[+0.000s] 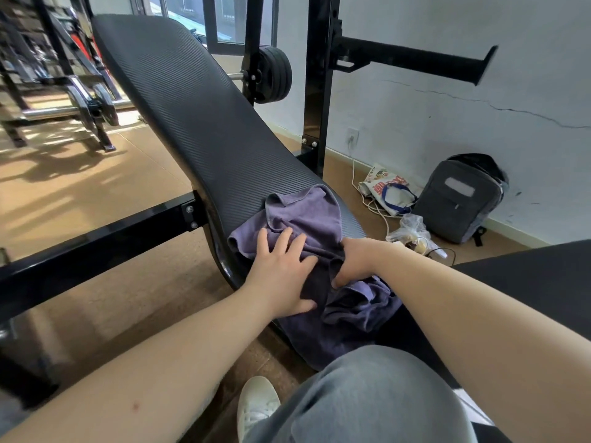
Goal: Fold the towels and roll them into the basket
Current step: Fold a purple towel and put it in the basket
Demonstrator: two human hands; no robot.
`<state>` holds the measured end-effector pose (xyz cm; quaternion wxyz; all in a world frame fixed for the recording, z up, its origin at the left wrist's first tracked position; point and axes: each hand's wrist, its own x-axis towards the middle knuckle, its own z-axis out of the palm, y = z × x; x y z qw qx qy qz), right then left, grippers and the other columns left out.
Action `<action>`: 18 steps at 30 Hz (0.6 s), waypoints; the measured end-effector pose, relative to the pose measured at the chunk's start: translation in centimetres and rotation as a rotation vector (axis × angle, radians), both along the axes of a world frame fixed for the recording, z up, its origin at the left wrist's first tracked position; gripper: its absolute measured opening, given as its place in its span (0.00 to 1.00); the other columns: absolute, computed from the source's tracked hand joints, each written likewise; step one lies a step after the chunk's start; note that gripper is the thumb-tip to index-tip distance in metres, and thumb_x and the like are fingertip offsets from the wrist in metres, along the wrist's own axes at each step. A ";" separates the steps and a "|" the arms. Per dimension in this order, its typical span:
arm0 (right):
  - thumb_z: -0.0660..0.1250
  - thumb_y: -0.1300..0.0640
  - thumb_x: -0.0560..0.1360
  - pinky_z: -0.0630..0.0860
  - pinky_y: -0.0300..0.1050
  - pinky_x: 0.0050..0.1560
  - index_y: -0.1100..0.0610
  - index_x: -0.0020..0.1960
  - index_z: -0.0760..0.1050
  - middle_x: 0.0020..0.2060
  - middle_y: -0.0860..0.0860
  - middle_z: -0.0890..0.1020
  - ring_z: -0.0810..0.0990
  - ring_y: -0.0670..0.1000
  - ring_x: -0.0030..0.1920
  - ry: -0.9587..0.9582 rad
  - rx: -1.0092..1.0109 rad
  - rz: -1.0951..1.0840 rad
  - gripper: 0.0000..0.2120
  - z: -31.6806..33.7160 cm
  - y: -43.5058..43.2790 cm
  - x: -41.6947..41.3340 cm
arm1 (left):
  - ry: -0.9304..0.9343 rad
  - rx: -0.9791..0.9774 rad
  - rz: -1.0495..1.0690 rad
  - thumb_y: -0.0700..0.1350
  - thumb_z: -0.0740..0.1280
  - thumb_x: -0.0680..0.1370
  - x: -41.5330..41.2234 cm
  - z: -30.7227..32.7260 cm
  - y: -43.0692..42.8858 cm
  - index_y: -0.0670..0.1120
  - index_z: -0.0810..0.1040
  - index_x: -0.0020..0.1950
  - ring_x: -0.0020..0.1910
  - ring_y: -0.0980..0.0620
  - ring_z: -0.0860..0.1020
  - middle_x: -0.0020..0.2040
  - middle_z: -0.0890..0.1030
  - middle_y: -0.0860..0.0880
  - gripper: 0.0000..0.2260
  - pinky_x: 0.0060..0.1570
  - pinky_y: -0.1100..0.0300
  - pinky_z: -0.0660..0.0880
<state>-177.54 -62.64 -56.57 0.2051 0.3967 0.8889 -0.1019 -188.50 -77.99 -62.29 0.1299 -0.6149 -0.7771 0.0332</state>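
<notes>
A crumpled purple towel point(307, 215) lies on the near end of a black padded bench point(179, 100) and spills over its edge toward my lap. My left hand point(281, 273) presses flat on the towel with fingers spread. My right hand point(355, 260) grips a bunch of the towel's cloth, fingers curled under it. No basket is in view.
The bench's black steel frame point(96, 241) crosses at left, with an upright rack post point(316, 91) and weight plates point(271, 75) behind. On the floor by the wall lie a grey backpack point(460, 199), a printed bag point(387, 187), a plastic bag point(412, 231) and white cables.
</notes>
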 end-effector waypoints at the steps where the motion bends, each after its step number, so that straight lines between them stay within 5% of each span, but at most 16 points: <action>1: 0.81 0.39 0.62 0.77 0.50 0.57 0.54 0.72 0.67 0.64 0.54 0.78 0.78 0.57 0.61 -0.014 0.013 0.019 0.45 -0.1 0.0 0.2 | 0.008 0.001 0.015 0.73 0.66 0.69 0.0 -0.2 0.1 0.55 0.71 0.73 0.80 0.38 0.55 0.80 0.61 0.43 0.37 0.71 0.31 0.49; 5: 0.79 0.46 0.66 0.78 0.51 0.53 0.55 0.70 0.67 0.60 0.55 0.79 0.79 0.58 0.56 -0.025 0.052 0.072 0.38 -0.7 -0.3 0.1 | 0.051 0.126 0.000 0.73 0.69 0.65 0.1 -1.3 0.1 0.53 0.78 0.61 0.62 0.41 0.71 0.62 0.75 0.47 0.33 0.56 0.44 0.65; 10: 0.75 0.51 0.70 0.76 0.49 0.53 0.58 0.69 0.65 0.61 0.57 0.78 0.78 0.61 0.61 -0.036 0.123 0.088 0.33 -1.3 -0.5 0.5 | 0.065 0.230 -0.102 0.66 0.76 0.64 0.2 -2.6 0.2 0.50 0.78 0.42 0.43 0.43 0.75 0.43 0.75 0.48 0.22 0.42 0.50 0.67; 15: 0.68 0.56 0.77 0.70 0.49 0.49 0.60 0.74 0.60 0.64 0.60 0.76 0.76 0.62 0.64 -0.014 0.206 0.076 0.30 -1.4 -0.2 1.5 | 0.185 0.200 -0.113 0.60 0.77 0.68 -0.6 -2.1 1.3 0.48 0.80 0.38 0.38 0.44 0.78 0.39 0.78 0.48 0.16 0.38 0.52 0.69; 18: 0.68 0.62 0.74 0.73 0.52 0.47 0.55 0.77 0.56 0.62 0.60 0.78 0.76 0.64 0.61 -0.021 0.221 0.053 0.35 -1.5 -0.1 1.8 | 0.201 0.183 0.063 0.59 0.69 0.78 -2.0 -0.2 1.7 0.47 0.82 0.51 0.49 0.44 0.80 0.49 0.81 0.47 0.16 0.46 0.51 0.71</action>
